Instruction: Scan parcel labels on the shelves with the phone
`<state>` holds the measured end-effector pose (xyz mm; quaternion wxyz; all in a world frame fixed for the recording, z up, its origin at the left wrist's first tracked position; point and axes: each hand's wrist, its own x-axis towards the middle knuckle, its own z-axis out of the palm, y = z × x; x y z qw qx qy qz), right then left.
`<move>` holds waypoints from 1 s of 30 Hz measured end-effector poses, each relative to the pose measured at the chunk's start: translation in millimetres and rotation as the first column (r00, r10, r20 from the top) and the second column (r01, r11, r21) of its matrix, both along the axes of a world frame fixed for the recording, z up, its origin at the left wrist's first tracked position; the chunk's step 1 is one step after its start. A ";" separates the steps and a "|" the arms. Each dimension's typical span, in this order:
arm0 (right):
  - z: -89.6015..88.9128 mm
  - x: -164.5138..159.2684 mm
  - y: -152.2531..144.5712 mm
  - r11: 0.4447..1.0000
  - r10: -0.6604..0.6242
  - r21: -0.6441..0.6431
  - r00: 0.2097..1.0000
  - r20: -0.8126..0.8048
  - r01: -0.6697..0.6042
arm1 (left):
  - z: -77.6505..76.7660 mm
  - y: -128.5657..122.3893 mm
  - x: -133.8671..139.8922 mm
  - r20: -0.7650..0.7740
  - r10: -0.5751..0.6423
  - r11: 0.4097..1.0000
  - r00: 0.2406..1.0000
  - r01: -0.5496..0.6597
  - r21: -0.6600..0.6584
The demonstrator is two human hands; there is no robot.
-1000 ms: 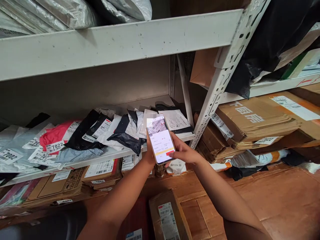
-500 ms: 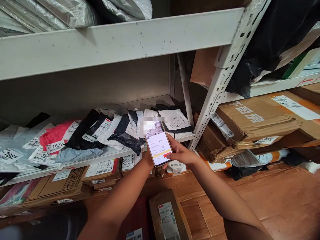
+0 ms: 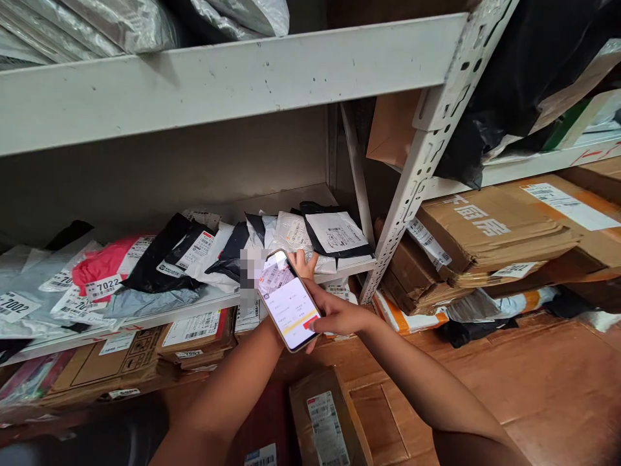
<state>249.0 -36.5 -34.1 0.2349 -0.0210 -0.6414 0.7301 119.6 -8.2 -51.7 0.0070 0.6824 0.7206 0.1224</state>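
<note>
My right hand [image 3: 334, 314] is wrapped round a smartphone [image 3: 287, 304], its thumb on the lower right of the lit screen, by a red button. The upper part of the screen shows a camera picture of a parcel label. Behind the phone, my left hand [image 3: 305, 264] reaches to the shelf; its visible fingers are apart and touch the front of a white plastic parcel [image 3: 290, 232]. The phone hides the rest of that hand. Beside this parcel lies a black mailing bag [image 3: 310, 210] with a large white label [image 3: 336, 232]. Dark and white mailing bags [image 3: 233, 249] lie to the left.
A white shelf beam [image 3: 218, 77] crosses above my hands, and a perforated upright [image 3: 412, 175] stands to the right. More bagged parcels, one pink [image 3: 101, 262], line the shelf. Cardboard boxes [image 3: 495, 226] are stacked right; another box [image 3: 325, 414] stands on the wooden floor [image 3: 548, 388].
The phone has moved left and slightly down in my right hand and tilted. The fingers of my left hand now show beyond it, against the white parcel. The view has shifted slightly.
</note>
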 end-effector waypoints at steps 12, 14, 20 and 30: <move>-0.8 -3.3 -4.5 0.999 -0.002 0.032 1.000 0.026 0.002 | 1.0 2.5 0.3 -0.363 0.008 0.993 0.932 0.037 0.115; -0.8 -2.9 -4.7 1.000 0.014 -0.006 1.000 0.018 -0.013 | 0.8 2.9 0.4 -0.365 0.015 0.993 0.931 0.030 0.117; -0.5 -3.7 -6.2 1.000 0.010 -0.023 1.000 0.028 -0.010 | -0.8 3.7 -1.3 -0.349 0.004 0.993 0.937 0.037 0.111; 3.5 -4.5 -6.9 1.000 -0.014 -0.026 1.000 -0.001 0.014 | 4.3 7.5 -4.0 -0.333 -0.029 0.996 0.942 0.055 0.068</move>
